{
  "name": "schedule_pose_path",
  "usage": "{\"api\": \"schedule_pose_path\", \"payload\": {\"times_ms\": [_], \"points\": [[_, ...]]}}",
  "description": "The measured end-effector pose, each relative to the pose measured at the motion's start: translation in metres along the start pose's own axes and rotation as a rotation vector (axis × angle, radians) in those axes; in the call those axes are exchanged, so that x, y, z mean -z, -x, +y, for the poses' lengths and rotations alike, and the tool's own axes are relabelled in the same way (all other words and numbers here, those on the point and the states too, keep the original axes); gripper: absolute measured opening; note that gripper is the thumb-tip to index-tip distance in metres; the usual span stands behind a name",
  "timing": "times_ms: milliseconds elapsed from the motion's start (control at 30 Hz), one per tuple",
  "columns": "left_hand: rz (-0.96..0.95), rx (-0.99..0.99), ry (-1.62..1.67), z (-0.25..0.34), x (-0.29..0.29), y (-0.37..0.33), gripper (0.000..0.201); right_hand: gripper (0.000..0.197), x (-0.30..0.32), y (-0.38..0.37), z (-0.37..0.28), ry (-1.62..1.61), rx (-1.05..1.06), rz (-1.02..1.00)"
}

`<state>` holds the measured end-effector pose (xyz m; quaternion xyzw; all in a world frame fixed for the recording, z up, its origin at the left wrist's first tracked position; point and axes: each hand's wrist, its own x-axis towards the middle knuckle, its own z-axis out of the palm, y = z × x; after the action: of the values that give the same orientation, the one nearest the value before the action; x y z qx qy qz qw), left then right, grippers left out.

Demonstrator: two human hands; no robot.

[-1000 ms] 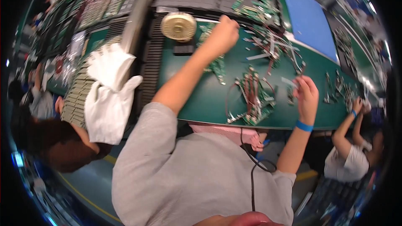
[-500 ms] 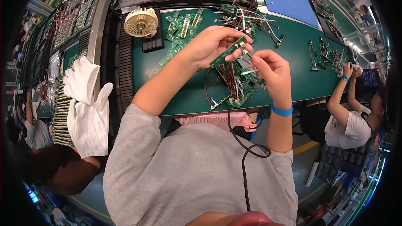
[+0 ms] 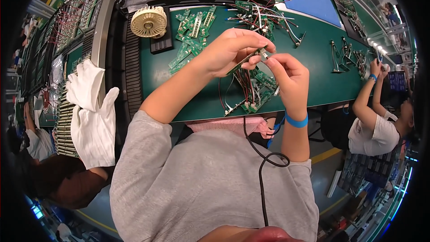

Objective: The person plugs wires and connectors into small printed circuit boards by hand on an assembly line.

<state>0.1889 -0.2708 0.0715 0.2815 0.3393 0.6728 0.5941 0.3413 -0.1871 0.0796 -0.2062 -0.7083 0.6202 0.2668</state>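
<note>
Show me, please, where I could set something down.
The green tabletop is bare between the right hand and the wire bundles at right, and between the left forearm and the slotted rack. It is crowded at the loose circuit boards and the wired pile by the near edge.

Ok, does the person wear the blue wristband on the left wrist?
No, the blue wristband circles the wrist of the right hand, and the wrist of the left hand is bare.

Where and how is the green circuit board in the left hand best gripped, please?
Pinch the green circuit board by its long edges at the lower-left end, probably from the near side: it is slim and slanted, that end pokes out below the left hand, and the right hand crowds the other.
</note>
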Motion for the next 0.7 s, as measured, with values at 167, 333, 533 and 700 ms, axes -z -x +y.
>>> {"api": "schedule_pose_path", "payload": {"times_ms": [167,333,533,700], "points": [[0.000,-0.058,-0.111,-0.002,-0.003,0.001,0.023,0.008,-0.001,0.001,0.001,-0.025,-0.026,0.023],[0.039,-0.205,-0.417,-0.008,-0.010,0.002,0.023,0.009,-0.010,0.006,0.002,0.028,0.021,0.155],[0.196,-0.461,-0.829,-0.024,-0.013,0.002,0.025,0.010,-0.022,0.006,0.015,0.432,0.276,0.343],[0.210,-0.659,-1.094,-0.027,-0.013,0.003,0.026,0.011,-0.016,0.000,0.020,0.357,0.267,0.242]]}}
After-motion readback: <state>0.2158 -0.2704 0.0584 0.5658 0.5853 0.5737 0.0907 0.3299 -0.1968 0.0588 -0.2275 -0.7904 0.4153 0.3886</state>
